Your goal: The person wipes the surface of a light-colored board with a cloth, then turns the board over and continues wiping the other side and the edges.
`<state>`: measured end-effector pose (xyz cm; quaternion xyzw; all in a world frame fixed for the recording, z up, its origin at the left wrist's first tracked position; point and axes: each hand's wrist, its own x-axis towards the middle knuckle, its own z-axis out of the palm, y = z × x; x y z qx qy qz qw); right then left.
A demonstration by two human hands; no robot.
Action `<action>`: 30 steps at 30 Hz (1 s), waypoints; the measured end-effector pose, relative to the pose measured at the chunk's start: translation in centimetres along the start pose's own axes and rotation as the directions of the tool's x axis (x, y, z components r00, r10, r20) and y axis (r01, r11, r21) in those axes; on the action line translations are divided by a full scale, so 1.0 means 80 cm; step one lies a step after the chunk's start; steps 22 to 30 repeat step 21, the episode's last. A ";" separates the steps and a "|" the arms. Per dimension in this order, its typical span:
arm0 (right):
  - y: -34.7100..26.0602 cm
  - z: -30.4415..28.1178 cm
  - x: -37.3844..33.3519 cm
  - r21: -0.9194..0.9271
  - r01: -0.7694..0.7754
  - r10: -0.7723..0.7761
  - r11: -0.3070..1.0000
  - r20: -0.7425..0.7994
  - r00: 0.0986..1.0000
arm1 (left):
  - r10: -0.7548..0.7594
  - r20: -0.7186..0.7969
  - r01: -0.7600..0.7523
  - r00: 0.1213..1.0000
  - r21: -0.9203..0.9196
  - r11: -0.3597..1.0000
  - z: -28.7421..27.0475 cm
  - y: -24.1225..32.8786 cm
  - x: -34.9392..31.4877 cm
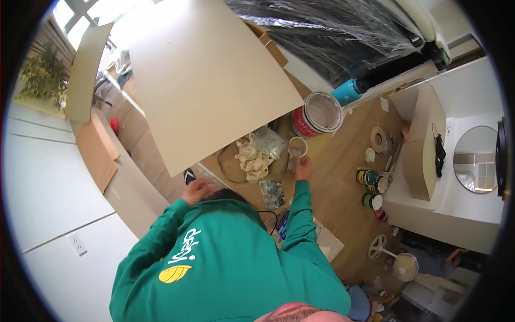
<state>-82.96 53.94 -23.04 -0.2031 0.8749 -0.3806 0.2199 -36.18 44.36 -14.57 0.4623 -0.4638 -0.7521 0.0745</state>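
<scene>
My right hand (303, 168) is closed on a small grey, flat-looking piece (294, 153) at the near edge of a small round cup (298, 143). The cup has a pale rim, and I cannot tell the piece's exact kind. Left of it lie a crumpled cream cloth (254, 160) and a clear plastic bag (270, 141). A grey-speckled square sheet (272, 194) rests nearer to me. My left hand (198, 190) hovers at the left, its fingers loosely bent and apart, with nothing visible in them. Both arms wear green sleeves.
A large beige board (209, 80) leans ahead. Behind the cup stand a red paint bucket (317, 115) and a blue bottle (347, 92). Several paint cans (370, 180), a tape roll (380, 139) and a pedestal stand (406, 266) occupy the right side.
</scene>
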 end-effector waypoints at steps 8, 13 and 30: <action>0.028 0.021 -0.008 0.310 0.156 -0.134 0.938 -0.091 0.987 | 0.024 -0.563 -0.291 0.826 -0.390 0.873 -0.094 0.008 -0.019; -0.063 -0.058 -0.037 0.182 0.238 -0.197 0.954 -0.216 0.956 | 0.177 -0.477 -0.469 0.861 -0.611 0.638 -0.060 0.108 -0.025; -0.277 -0.042 -0.026 -0.358 0.866 -0.924 0.350 0.018 0.382 | 0.232 -0.587 -0.505 0.776 -0.356 0.786 -0.073 0.086 0.011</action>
